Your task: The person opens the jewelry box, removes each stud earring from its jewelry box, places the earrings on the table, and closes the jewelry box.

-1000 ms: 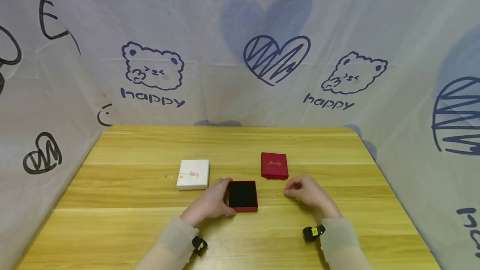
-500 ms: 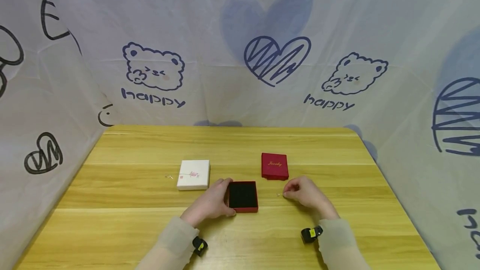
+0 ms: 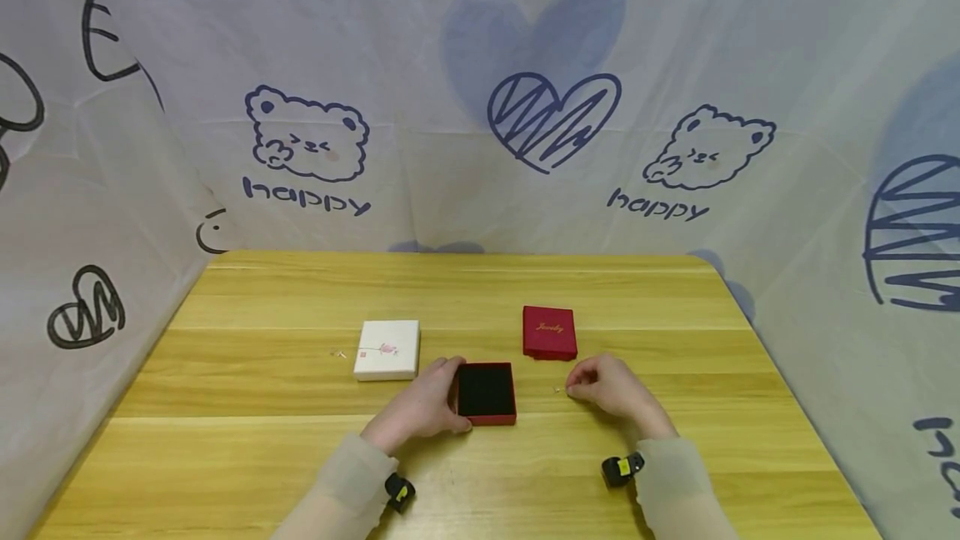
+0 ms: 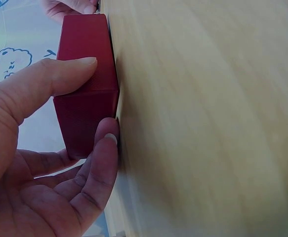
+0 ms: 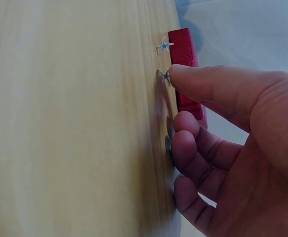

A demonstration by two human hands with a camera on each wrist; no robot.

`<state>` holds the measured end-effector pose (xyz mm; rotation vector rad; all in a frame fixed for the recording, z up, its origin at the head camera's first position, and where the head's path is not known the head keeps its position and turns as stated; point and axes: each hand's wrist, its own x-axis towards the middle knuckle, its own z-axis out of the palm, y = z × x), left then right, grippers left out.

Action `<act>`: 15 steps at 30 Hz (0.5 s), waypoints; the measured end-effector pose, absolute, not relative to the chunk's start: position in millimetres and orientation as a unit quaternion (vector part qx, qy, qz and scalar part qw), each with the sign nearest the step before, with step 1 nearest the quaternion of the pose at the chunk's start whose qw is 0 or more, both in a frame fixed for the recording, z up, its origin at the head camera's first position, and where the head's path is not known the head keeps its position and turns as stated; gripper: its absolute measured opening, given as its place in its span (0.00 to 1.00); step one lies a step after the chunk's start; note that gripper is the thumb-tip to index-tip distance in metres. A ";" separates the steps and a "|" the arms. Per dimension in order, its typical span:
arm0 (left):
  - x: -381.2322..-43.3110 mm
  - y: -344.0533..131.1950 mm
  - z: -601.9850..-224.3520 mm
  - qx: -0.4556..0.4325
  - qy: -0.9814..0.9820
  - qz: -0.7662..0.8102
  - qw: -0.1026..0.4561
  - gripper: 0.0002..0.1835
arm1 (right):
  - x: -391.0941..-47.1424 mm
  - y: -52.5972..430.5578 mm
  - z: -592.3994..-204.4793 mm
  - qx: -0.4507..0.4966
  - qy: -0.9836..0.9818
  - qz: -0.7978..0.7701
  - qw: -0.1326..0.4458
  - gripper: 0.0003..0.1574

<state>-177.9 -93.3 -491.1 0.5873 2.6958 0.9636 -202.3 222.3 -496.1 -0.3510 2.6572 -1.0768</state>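
Note:
My left hand (image 3: 423, 402) grips the left side of an open red jewelry box base (image 3: 486, 420), lined with a black pad (image 3: 486, 390). In the left wrist view, the thumb (image 4: 72, 76) lies along one red wall and the fingers curl round the corner. Right of the box, my right hand (image 3: 615, 386) pinches a small silver and blue starfish earring (image 5: 165, 76) at the thumb tip, low over the table; the index fingertip is hidden behind the thumb. A matching starfish earring (image 5: 164, 46) lies just beyond it on the wood.
The red lid (image 3: 549, 330) with gold lettering lies behind the right hand. A white box (image 3: 387, 348) with a pink flower stands left of the left hand, small silvery pieces (image 3: 338, 352) beside it. Printed cloth (image 3: 450, 190) hangs behind the wooden table (image 3: 247, 440).
My right hand has shifted slightly left, closer to the earring lying on the table, then held still. The left hand and the red box base have stayed in place.

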 end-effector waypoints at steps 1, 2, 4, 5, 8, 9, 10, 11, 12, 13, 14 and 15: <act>-177.9 -93.3 -491.3 0.199 0.917 0.328 0.110 0.51 | -202.3 222.3 -496.0 -0.120 0.913 -0.368 0.127 0.03; -177.8 -93.3 -491.4 0.200 0.917 0.327 0.110 0.51 | -202.1 222.3 -495.6 -0.120 0.913 -0.368 0.127 0.03; -177.9 -93.2 -491.5 0.199 0.918 0.326 0.110 0.51 | -201.5 222.6 -494.4 -0.124 0.913 -0.368 0.127 0.02; -177.8 -93.3 -491.4 0.199 0.918 0.326 0.110 0.51 | -201.2 222.8 -493.8 -0.123 0.912 -0.371 0.127 0.02; -177.8 -93.4 -491.1 0.198 0.918 0.326 0.111 0.51 | -201.2 224.2 -492.7 -0.121 0.908 -0.381 0.126 0.02; -177.7 -93.4 -491.0 0.197 0.918 0.327 0.112 0.51 | -201.4 225.1 -492.6 -0.121 0.906 -0.387 0.124 0.03; -177.7 -93.6 -491.1 0.198 0.917 0.327 0.112 0.51 | -201.6 225.9 -492.0 -0.121 0.903 -0.394 0.123 0.04; -177.7 -93.6 -491.1 0.198 0.917 0.328 0.113 0.51 | -201.9 226.9 -491.7 -0.120 0.900 -0.401 0.122 0.06; -177.8 -93.7 -491.2 0.199 0.917 0.328 0.112 0.51 | -202.4 227.6 -491.1 -0.118 0.898 -0.406 0.122 0.07; -177.8 -93.7 -491.3 0.199 0.917 0.327 0.112 0.51 | -203.0 228.3 -490.5 -0.116 0.896 -0.411 0.121 0.09; -177.8 -93.7 -491.3 0.200 0.917 0.327 0.112 0.51 | -203.6 228.7 -489.6 -0.113 0.894 -0.417 0.119 0.11; -177.7 -93.7 -491.3 0.200 0.917 0.327 0.112 0.51 | -204.3 229.0 -488.7 -0.111 0.893 -0.420 0.117 0.14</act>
